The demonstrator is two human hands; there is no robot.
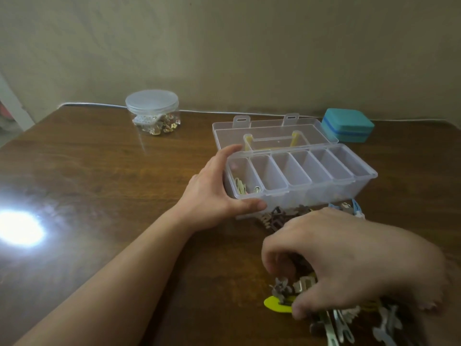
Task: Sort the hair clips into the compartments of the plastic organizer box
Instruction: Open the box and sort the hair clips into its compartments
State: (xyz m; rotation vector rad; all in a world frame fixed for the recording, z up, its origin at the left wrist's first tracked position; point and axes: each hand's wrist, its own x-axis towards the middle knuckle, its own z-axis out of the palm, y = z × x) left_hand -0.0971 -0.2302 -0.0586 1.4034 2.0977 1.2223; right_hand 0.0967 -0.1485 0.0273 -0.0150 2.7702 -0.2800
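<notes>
Six compartments run along the clear box (pixel 299 176); only the leftmost holds clips, the other five appear empty, so sorting is judged to be at an early stage. Left hand (pixel 212 193) braces the box's left end, fingers spread over the far rim and thumb pressed along the near wall. Right hand (pixel 349 260) is down in the loose clips (pixel 331 320) on the table (pixel 99 183) near the camera, fingertips curled together around a small metal clip (pixel 303 283) beside a yellow clip (pixel 274 304); motion blur prevents confirming a firm grip. Risk: the pile is tangled, so lifting one clip may drag neighbours along and scatter them, or deliver mixed types to one compartment. A second heap of brown clips (pixel 274 221) lies against the box's near wall; sliding the box would push them. Releasing the brace could let the light box shift.
</notes>
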